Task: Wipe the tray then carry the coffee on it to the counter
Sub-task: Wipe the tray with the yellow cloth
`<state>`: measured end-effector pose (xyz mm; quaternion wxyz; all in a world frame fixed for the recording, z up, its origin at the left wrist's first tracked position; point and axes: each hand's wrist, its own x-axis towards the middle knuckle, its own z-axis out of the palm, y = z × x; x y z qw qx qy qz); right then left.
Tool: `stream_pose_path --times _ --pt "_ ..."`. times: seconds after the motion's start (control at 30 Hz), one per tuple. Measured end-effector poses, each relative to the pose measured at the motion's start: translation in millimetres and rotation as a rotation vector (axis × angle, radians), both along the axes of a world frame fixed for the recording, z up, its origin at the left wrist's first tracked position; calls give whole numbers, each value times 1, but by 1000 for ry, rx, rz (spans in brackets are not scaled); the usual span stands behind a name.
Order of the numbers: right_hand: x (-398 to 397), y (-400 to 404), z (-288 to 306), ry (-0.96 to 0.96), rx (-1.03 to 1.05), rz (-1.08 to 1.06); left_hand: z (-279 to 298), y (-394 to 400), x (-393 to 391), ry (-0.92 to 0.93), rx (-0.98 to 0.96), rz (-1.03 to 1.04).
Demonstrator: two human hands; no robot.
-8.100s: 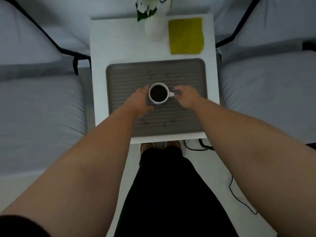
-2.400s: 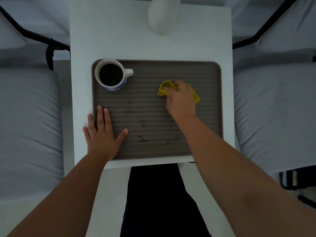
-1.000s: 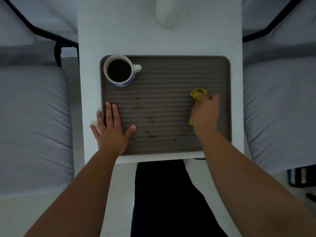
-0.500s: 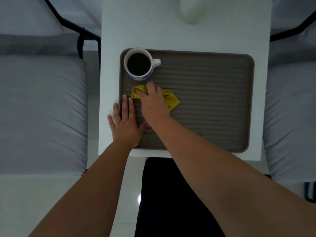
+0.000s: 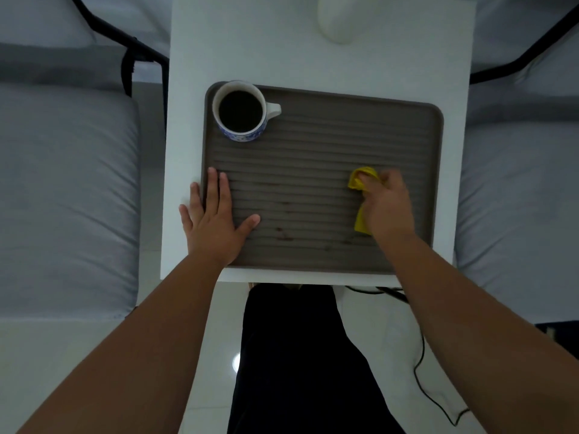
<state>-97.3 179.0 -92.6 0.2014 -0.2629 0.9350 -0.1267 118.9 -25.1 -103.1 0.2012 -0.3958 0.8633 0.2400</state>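
My left hand (image 5: pixel 213 223) lies flat, steadying the tray (image 5: pixel 326 145); right hand (image 5: pixel 387 208) clutches the cloth (image 5: pixel 360 181); I'd sweep toward the stains (image 5: pixel 282 231) beside my left thumb, avoiding the coffee (image 5: pixel 241 111).

Quick count: one tray (image 5: pixel 329 145), one mug (image 5: pixel 240 111) of coffee, one yellow cloth (image 5: pixel 360 183), one white table (image 5: pixel 250 42), one white vase (image 5: pixel 340 17), two hands, left (image 5: pixel 213 223) and right (image 5: pixel 387 208), and a few brown stains (image 5: pixel 283 233).

Under the right hand (image 5: pixel 387 208) the cloth (image 5: pixel 360 195) is yellow. The ribbed tray (image 5: pixel 329 145) is grey-brown with dark specks. Beyond the left hand (image 5: pixel 213 223), the white cup (image 5: pixel 241 111) bears blue pattern around black coffee.
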Motion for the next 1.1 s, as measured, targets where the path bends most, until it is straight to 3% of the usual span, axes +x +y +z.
stream_pose_path --times 0.23,0.33,0.4,0.57,0.67,0.77,0.9,0.97,1.1 --pt "5 25 2 229 206 -335 -2 2 0 5 -11 -16" --pt "31 -8 -2 138 37 -502 -2 2 -1 19 -16 -21" --pt "56 -35 -1 73 -67 -439 -2 2 0 25 -28 -30" --pt "101 -92 4 -91 -23 -72 -7 3 3 90 -69 -38" --pt "111 -117 12 -110 3 203 -7 -1 12 327 -19 -11" --pt "108 -127 13 -87 53 396 0 -3 16 526 106 172" --pt "93 -110 7 -62 31 591 -1 -4 20 520 -50 239" --pt "83 -91 4 -62 -2 566 -3 -7 24 502 -117 268" --pt "60 -31 1 -86 -34 301 0 -10 25 532 -61 347"
